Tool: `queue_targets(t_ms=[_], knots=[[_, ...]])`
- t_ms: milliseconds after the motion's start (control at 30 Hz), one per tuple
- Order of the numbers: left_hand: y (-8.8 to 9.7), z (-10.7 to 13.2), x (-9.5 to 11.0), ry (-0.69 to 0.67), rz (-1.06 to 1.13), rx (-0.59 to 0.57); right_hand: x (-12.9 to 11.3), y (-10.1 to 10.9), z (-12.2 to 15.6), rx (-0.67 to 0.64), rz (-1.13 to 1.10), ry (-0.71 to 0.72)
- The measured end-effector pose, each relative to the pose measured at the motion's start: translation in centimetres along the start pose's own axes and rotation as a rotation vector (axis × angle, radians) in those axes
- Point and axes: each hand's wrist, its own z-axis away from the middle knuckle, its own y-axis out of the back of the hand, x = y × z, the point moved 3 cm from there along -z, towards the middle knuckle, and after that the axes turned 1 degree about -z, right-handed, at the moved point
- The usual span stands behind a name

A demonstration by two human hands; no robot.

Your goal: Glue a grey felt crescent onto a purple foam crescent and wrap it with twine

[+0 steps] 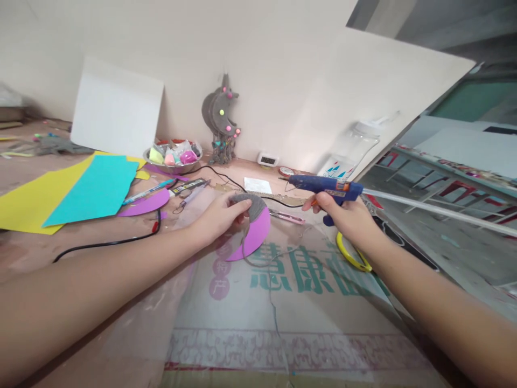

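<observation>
My left hand rests on a purple crescent-shaped piece, fingers curled onto its upper end, which is wrapped in grey yarn. A loose strand of the yarn trails down over the printed sheet beneath. My right hand is closed round the grip of a blue glue gun, nozzle pointing left and held just above the table, a short way right of the crescent. A clear glue stick juts out of the gun's back to the right.
Yellow paper and teal paper lie at left, beside a purple cut-out, pens and a black cable. A metal bowl of craft bits, a grey moon hanger, a plastic jar and yellow-handled scissors stand nearby.
</observation>
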Motion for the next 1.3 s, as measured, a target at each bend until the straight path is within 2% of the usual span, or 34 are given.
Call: queue_targets(t_ms=[67,167,367,500,600,800,833,900,933,1033,1133,1233,1300], knots=[[-0.1,0.1,0.0,0.013,0.004,-0.005,0.1,0.2,-1.4,-0.012,-0.032,-0.019],[-0.1,0.2,0.2,0.019,-0.014,0.001,1.3,-0.6,-4.6,-0.048,0.011,-0.065],[0.0,-0.1,-0.3,0.027,-0.038,-0.011,6.0,-4.7,-10.4,-0.081,0.004,-0.163],[0.0,-0.2,-0.3,0.017,-0.054,-0.032,7.2,-6.8,-11.4,-0.141,0.034,-0.161],[0.0,-0.2,-0.1,0.005,-0.054,-0.041,7.1,-7.0,-11.3,-0.164,0.088,-0.133],[-0.1,-0.3,-0.1,0.013,0.004,-0.044,5.4,-4.5,-9.1,-0.132,0.233,-0.008],[0.0,-0.4,-0.2,0.017,0.023,-0.034,4.6,-4.0,-8.2,-0.11,0.262,0.037],[0.1,-0.6,-0.4,0.021,0.064,-0.009,2.4,-3.3,-5.9,-0.071,0.393,0.225],[0.2,-0.7,-0.5,0.021,0.082,0.005,1.4,-3.2,-4.6,-0.091,0.405,0.243],[0.3,-0.9,-0.6,0.017,0.102,0.047,-1.7,-3.7,-0.4,-0.268,0.318,0.217],[0.6,-1.0,-0.5,-0.011,0.099,0.095,-4.2,-5.2,2.9,-0.457,0.215,0.318],[0.7,-1.0,-0.4,-0.031,0.085,0.117,-5.6,-6.5,4.6,-0.47,0.149,0.435],[0.8,-1.0,-0.4,-0.046,0.069,0.112,-5.9,-7.2,5.1,-0.455,0.104,0.443]])
